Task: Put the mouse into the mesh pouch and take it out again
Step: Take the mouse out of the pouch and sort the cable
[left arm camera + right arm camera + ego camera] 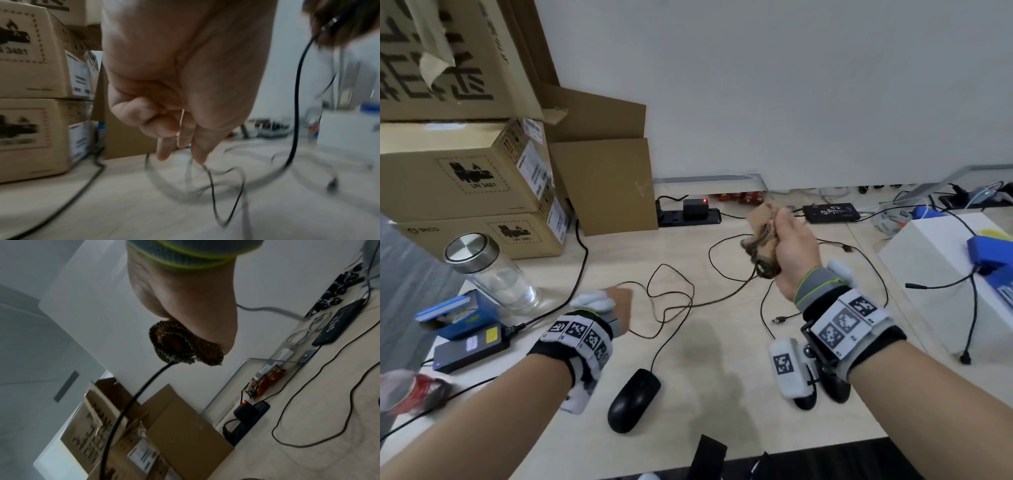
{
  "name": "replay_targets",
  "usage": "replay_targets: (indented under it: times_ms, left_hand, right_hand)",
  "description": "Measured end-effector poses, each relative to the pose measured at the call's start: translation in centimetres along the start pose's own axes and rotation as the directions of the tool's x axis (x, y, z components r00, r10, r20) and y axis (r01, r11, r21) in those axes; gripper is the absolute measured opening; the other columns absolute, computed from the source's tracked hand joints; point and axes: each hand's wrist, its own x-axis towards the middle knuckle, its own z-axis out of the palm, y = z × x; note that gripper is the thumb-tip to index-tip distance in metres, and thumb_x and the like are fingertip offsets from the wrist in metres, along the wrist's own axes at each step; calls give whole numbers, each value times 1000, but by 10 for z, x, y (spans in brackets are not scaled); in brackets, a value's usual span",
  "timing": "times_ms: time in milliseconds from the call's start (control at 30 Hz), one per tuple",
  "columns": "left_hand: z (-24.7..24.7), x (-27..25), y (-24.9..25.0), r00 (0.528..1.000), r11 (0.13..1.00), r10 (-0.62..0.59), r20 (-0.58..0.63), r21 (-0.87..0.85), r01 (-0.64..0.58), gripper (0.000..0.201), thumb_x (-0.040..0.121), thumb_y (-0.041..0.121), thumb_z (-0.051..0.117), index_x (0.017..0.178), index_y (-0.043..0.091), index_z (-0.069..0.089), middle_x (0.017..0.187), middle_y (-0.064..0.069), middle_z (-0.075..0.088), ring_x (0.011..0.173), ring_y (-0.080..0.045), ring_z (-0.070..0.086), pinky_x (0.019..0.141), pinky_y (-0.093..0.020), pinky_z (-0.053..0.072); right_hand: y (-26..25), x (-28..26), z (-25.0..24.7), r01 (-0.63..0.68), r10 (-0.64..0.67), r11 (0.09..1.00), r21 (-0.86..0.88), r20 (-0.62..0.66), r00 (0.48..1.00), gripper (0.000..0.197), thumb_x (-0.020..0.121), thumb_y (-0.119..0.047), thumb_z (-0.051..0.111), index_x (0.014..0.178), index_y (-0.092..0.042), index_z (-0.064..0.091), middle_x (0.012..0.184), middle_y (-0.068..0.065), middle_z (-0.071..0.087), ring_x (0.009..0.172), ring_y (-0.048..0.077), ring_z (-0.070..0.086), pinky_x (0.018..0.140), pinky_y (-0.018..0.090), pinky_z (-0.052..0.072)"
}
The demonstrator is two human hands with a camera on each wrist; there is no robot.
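A person's right hand [796, 253] is raised above the light wooden surface [722, 342], its grip clenched around a bunched brown mesh pouch [760, 240]; in the right wrist view the pouch's dark netted edge [180, 345] bulges out below the palm, and a black cable [127, 408] hangs down from it. The black mouse [634, 400] lies on the surface near the front edge, between the two forearms and outside the pouch, its thin cord [671, 301] looping away across the wood. The left hand [616, 303] hovers low over those loops, fingers [164, 151] pointing down and loosely curled; its fingertips sit right at a strand of the cord (the wrist view is too blurred to tell whether the grip has closed on it). Stacked cardboard boxes [465, 178] stand at the left against the white wall, with a lidded glass jar [493, 270] in front of them. A black power strip [688, 214] with a red light lies along the wall, and a white box [935, 274] sits at the right.
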Motion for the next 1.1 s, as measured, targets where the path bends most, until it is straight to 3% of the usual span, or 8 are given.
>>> replay_targets:
  times_ms: [67, 233, 400, 567, 667, 800, 933, 1100]
  left_hand:
    - [-17, -7, 28, 975, 948, 133, -179, -265, -178, 38, 98, 26, 47, 136, 25, 48, 132, 2, 59, 116, -20, 58, 94, -30, 45]
    - [-40, -46, 98, 951, 251, 271, -149, -943, -219, 16, 102, 27, 42, 112, 18, 52, 80, 1, 69, 51, -17, 54, 50, -29, 44]
    - [-29, -46, 102, 957, 262, 228, -182, -935, -240, 21, 100, 32, 47, 96, 14, 56, 65, -1, 58, 56, -15, 52, 55, -24, 40]
    - [-29, -56, 112, 923, -16, 376, 81, -995, 94, 18, 103, 32, 38, 106, 16, 47, 74, -8, 59, 55, -19, 52, 56, -29, 43]
    - [-27, -50, 111, 977, 362, 155, -147, -911, -195, 36, 97, 45, 47, 90, 12, 60, 62, 1, 50, 53, -16, 42, 53, -27, 32]
    - [-22, -39, 85, 889, 641, 177, -423, -636, -430, 44, 95, 42, 52, 63, 16, 66, 52, 6, 51, 54, -14, 50, 59, -30, 41]
    - [-7, -24, 44, 962, 957, 202, -185, -170, -234, 46, 97, 47, 46, 69, 12, 59, 67, -2, 61, 65, -22, 56, 57, -30, 39]
    - [-4, -13, 6, 994, 977, -4, 111, 211, -19, 38, 100, 44, 40, 82, 13, 53, 79, -2, 57, 81, -21, 58, 71, -24, 39]
  right_hand:
    - [13, -9, 8, -17, 20, 999, -48, 75, 997, 35, 106, -29, 31, 105, -8, 58, 89, 11, 67, 60, 24, 64, 52, 30, 52]
    - [35, -26, 17, -3, 22, 990, -140, 138, 990, 33, 106, -26, 33, 109, -9, 61, 83, 12, 69, 58, 15, 61, 54, 26, 47]
    - [37, -29, 6, -73, 82, 990, -117, 73, 994, 37, 106, -28, 33, 104, -4, 61, 76, 12, 67, 58, 15, 62, 58, 27, 51]
    - [44, -27, 7, -97, 104, 991, -90, 73, 992, 45, 104, -35, 37, 108, 4, 58, 83, 19, 65, 75, 30, 59, 76, 43, 50]
    - [43, -25, 5, -94, 105, 981, -168, 55, 993, 36, 104, -36, 37, 98, -14, 65, 90, 14, 69, 79, 28, 65, 69, 37, 57]
    - [31, -10, -9, -145, 127, 974, -174, -109, 986, 39, 102, -43, 37, 102, -13, 62, 86, 14, 73, 75, 33, 69, 50, 25, 44]
    - [14, 6, -26, -132, 95, 980, -149, -229, 969, 36, 102, -40, 39, 99, -13, 62, 81, 3, 72, 78, 28, 67, 65, 39, 50]
    - [9, 4, -25, -57, 35, 989, -134, -165, 986, 34, 105, -31, 34, 108, -6, 57, 66, 4, 71, 54, 18, 68, 52, 29, 54]
